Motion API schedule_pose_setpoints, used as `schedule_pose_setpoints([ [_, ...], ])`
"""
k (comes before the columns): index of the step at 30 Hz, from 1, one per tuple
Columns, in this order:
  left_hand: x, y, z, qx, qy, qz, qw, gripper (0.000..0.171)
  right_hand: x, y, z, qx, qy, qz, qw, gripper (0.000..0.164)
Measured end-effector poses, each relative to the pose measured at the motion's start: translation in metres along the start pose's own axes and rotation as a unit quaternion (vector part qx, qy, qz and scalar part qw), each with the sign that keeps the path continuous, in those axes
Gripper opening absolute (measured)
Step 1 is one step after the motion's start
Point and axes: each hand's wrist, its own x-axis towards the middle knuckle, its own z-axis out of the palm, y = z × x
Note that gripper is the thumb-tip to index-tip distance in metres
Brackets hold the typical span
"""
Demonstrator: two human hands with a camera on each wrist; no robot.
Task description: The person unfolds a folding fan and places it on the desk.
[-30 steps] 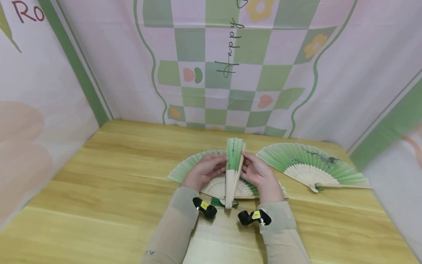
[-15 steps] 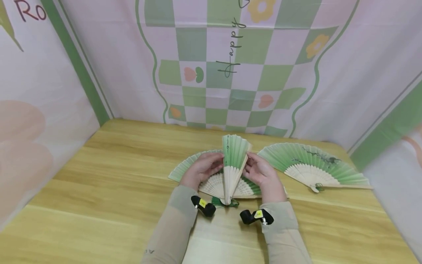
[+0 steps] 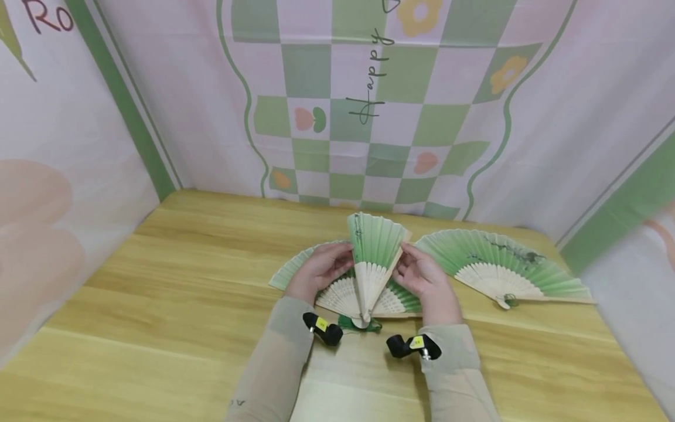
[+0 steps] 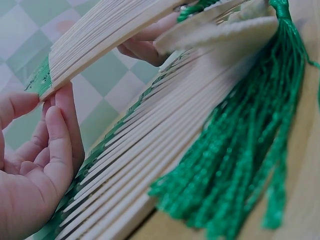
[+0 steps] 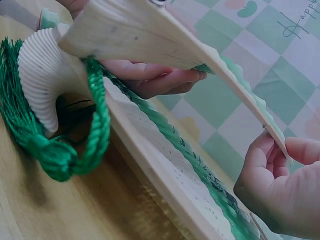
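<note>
A partly spread green folding fan point(image 3: 377, 246) with pale ribs is held up between both hands. My left hand point(image 3: 323, 268) pinches its left outer rib between thumb and fingers, as the left wrist view also shows. The right outer rib is pinched by my right hand point(image 3: 422, 272) near the top corner. Beneath it on the table lies a second fan point(image 3: 337, 293), spread wide and partly covered by the hands and the held fan. A green tassel point(image 4: 240, 150) hangs by the pivot end of the fans.
To the right, a third spread fan point(image 3: 506, 264) with a dark branch print lies on the wooden table point(image 3: 184, 305). A checked cloth point(image 3: 348, 158) hangs behind the table's back edge.
The held fan was nearly folded a second ago and has spread wider. My left hand has moved slightly left and my right hand slightly right.
</note>
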Motion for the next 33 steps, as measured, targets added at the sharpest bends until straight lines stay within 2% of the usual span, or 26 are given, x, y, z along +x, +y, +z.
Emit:
schedule_pose_setpoints([
  [5, 0.0, 0.001, -0.002, -0.014, 0.012, -0.007, 0.9998, 0.009, -0.001, -0.003, -0.001, 0.017, 0.013, 0.001, 1.0, 0.018],
  [9, 0.001, 0.002, -0.004, -0.029, 0.016, -0.01, 0.9994, 0.012, -0.001, -0.005, -0.003, 0.034, 0.023, -0.003, 0.999, 0.014],
  [17, 0.002, 0.003, -0.005, -0.034, 0.028, -0.008, 0.999, 0.008, -0.001, -0.009, -0.007, 0.054, 0.034, -0.012, 0.998, 0.004],
  [28, 0.003, 0.005, -0.008, -0.054, 0.044, -0.011, 0.9975, 0.006, -0.004, -0.015, -0.012, 0.089, 0.055, -0.018, 0.994, 0.013],
  [33, 0.002, 0.006, -0.008, -0.061, 0.043, -0.007, 0.9972, 0.007, -0.006, -0.017, -0.014, 0.108, 0.057, -0.024, 0.992, 0.012],
])
